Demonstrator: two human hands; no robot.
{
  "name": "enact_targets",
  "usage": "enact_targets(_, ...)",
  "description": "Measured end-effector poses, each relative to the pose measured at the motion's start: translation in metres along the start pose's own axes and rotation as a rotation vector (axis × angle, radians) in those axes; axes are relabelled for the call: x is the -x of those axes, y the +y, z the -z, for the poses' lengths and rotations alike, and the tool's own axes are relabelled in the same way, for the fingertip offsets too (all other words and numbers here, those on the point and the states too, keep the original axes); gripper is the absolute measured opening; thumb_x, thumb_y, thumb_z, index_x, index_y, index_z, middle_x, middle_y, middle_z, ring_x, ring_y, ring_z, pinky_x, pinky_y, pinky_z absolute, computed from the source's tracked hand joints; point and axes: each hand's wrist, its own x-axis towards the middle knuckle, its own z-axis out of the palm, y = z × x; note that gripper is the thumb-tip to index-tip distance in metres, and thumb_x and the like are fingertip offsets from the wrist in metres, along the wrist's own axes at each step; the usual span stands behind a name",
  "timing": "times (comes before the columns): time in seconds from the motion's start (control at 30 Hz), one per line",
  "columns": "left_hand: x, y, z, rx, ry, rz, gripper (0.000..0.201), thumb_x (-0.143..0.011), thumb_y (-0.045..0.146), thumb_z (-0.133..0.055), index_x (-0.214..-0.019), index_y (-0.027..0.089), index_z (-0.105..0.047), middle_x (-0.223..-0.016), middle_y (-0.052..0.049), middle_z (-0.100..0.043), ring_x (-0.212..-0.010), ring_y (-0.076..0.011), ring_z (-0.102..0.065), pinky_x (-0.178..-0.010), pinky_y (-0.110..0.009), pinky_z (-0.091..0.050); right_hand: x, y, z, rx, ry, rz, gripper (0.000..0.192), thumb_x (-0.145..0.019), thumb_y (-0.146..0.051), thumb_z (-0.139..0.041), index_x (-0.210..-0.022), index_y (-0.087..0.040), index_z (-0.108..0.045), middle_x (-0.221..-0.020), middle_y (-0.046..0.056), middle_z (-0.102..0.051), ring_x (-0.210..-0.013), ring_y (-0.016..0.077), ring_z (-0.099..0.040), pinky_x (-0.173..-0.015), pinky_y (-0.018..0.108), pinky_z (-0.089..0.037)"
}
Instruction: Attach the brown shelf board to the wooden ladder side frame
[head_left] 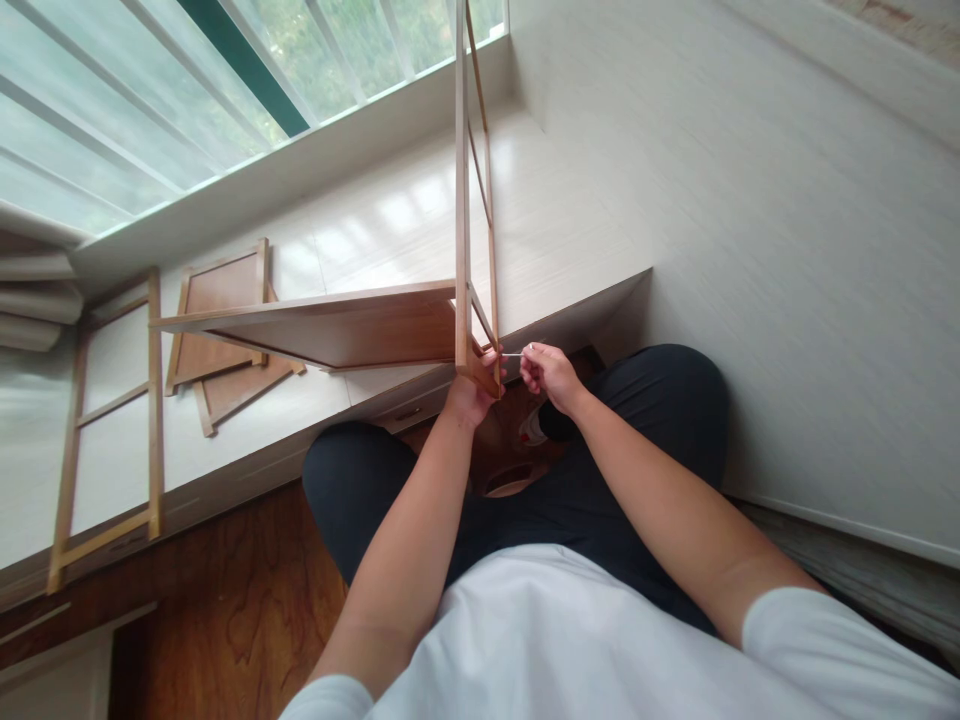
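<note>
Assembly of a wooden shelf unit at the near edge of a pale window platform (390, 230). The upright side frame (463, 200), a tall ladder of thin rails, stands on the platform edge, and a flat shelf board (337, 325) juts leftward from its lower end, apparently unsupported at its free end. The left hand (471, 392) is closed around the bottom corner of the frame where board and rail meet. The right hand (550, 372) has its fingers pinched shut on a slim metal key (513, 354), whose tip points into that same corner. Judged by its thin sections, the frame is probably light and stiff but prone to twist and tip; the long board adds leverage, so a grip low at the joint seems soundest. A second ladder frame (112, 440) and two framed panels (225, 330) lie flat on the platform, far left.
</note>
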Motion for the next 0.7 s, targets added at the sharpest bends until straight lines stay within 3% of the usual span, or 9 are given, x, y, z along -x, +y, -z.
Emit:
enact_targets(0.4,-0.0003,-0.0001,0.0003,0.005,0.0,0.008,0.016,-0.085,0.017,-0.069,-0.1,0.016,-0.074,-0.076,0.0,-0.075,-0.057,-0.009,-0.064,-0.048,-0.021,-0.047,-0.0003,-0.0005,-0.0008,-0.023,-0.021,-0.012,0.037,-0.087,-0.054,-0.061,-0.076,-0.019,-0.054,-0.053,-0.002,-0.056,-0.038,0.0082,-0.043,-0.035,0.02,-0.028)
enact_targets(0.7,-0.0014,-0.0007,0.0005,0.008,-0.002,0.008,0.016,-0.085,0.017,-0.069,-0.1,0.016,-0.073,-0.076,0.0,-0.074,-0.057,-0.0091,-0.064,-0.047,-0.02,-0.046,0.001,-0.0058,0.0027,-0.099,-0.065,-0.147,0.029,-0.085,-0.042,-0.057,-0.071,-0.017,-0.055,-0.053,0.0,-0.055,-0.041,0.0081,-0.043,-0.038,0.02,-0.028)
